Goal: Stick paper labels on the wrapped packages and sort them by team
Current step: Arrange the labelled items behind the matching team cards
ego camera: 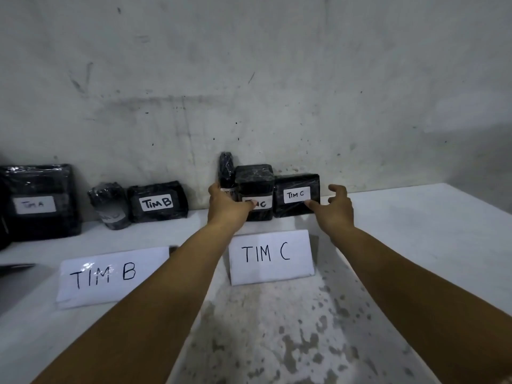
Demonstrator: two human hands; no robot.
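Three black wrapped packages with white "TIM C" labels stand against the wall: a tall narrow one (226, 169), a blocky middle one (255, 181) and a wide right one (296, 187). My left hand (227, 205) rests against the tall and middle packages, its thumb across the middle label. My right hand (333, 207) is spread open at the wide package's right end, thumb touching its front lower corner. The "TIM C" paper sign (271, 257) lies in front. To the left stand a "TIM B" package (156, 200) and a rounded package (110, 205), with the "TIM B" sign (110, 275) before them.
A large black package labelled "TIM A" (38, 202) stands at the far left against the wall. A dark flat object (16, 268) pokes in at the left edge. The white table (415, 245) is stained in the near middle. The grey wall rises right behind the packages.
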